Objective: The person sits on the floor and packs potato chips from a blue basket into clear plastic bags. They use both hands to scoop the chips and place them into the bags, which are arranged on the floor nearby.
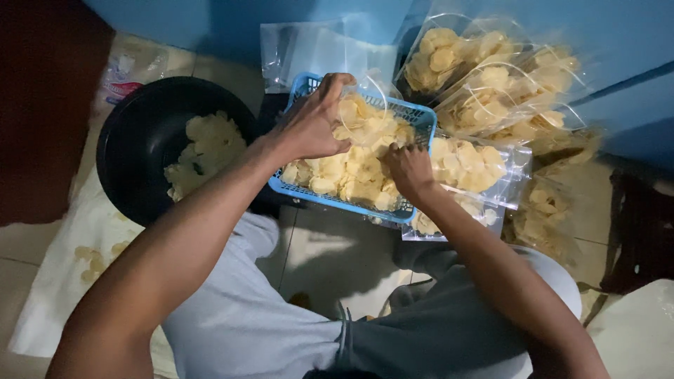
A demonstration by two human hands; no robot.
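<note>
Sitting on tiled floor [330, 256] by blue wall [210, 21]; left hand [316, 126] grasping clear bag [365, 95] over basket [309, 88], right hand [411, 168] clenched on chips [351, 175]; black bowl [140, 133] beside.

A round black plastic bowl [140, 140] with a few pale chips sits far left. Filled clear plastic bags of chips [491, 84] pile far right, on the tiled floor [330, 253].
</note>
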